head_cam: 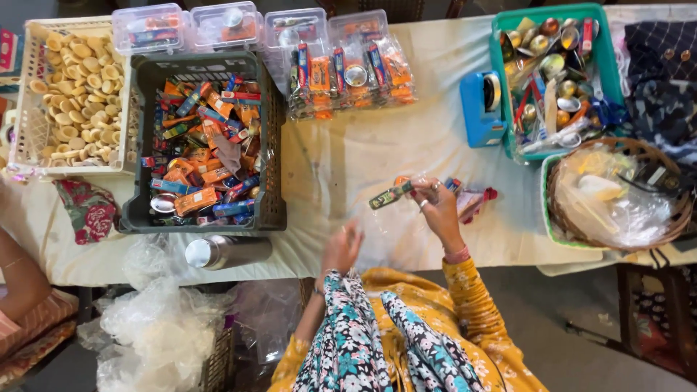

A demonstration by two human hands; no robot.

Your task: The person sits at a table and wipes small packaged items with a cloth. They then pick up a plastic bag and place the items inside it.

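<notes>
Head view: right hand [438, 207] pinches a small dark flat sachet [390, 194] above the cloth-covered counter [348, 156]; left hand [341, 247] grips a thin clear plastic bag [388, 232], fingers closed; sachet judged light and pliable, bag limp and slippery; grip the sachet's edges, the bag at its mouth.

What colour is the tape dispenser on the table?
Blue; the tape dispenser shows best in the head view.

crate [272, 210] left of hands, tape dispenser [481, 109] right, bottle [226, 251] before crate
</notes>
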